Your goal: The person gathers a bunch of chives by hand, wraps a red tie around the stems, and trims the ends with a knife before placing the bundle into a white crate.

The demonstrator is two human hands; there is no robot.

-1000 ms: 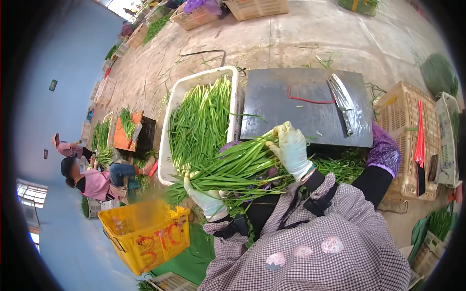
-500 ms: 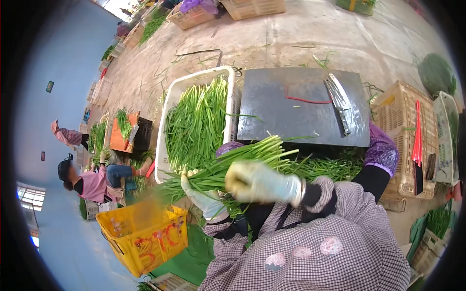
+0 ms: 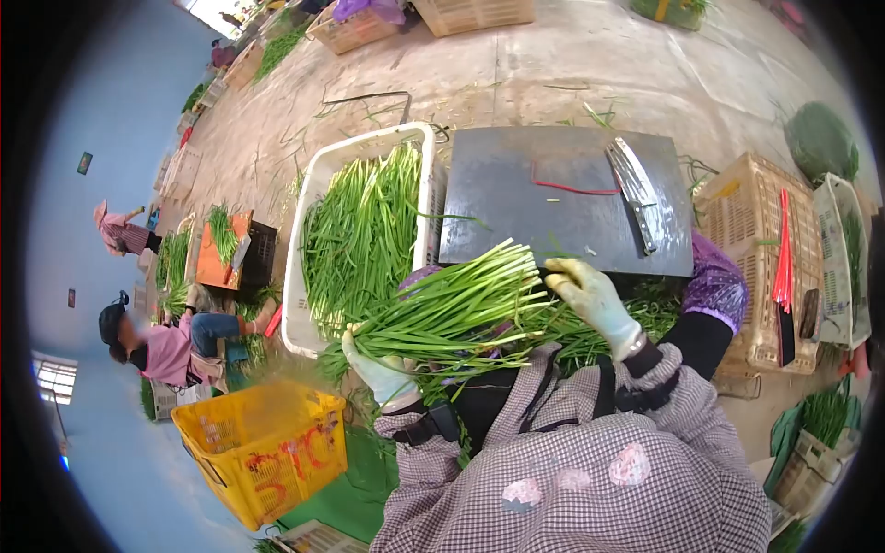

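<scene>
My left hand (image 3: pixel 383 373), in a pale glove, is closed round a thick bunch of chives (image 3: pixel 461 300). The leaves trail to the left past that hand and the pale stem ends fan out to the right over my lap. My right hand (image 3: pixel 595 300), gloved too, is just right of those stem ends with its fingers extended, by the front edge of a black board (image 3: pixel 525 207). A knife (image 3: pixel 634 194) and a red tie (image 3: pixel 576 189) lie on the board. More chives (image 3: pixel 364 230) fill a white crate (image 3: pixel 313 180) on the left.
A yellow crate (image 3: pixel 318 442) stands at lower left, beyond which a person (image 3: pixel 166 350) sits beside an orange board (image 3: pixel 217 263). On the right, an upturned tan crate (image 3: pixel 728 203) bears red ties (image 3: pixel 784 258) and a dark-bladed tool (image 3: pixel 786 336). Loose chives (image 3: pixel 604 336) lie below the black board.
My right hand has moved right, from over the bunch to beyond its stem ends, and its fingers have extended. The bunch has fanned out wider in my left hand.
</scene>
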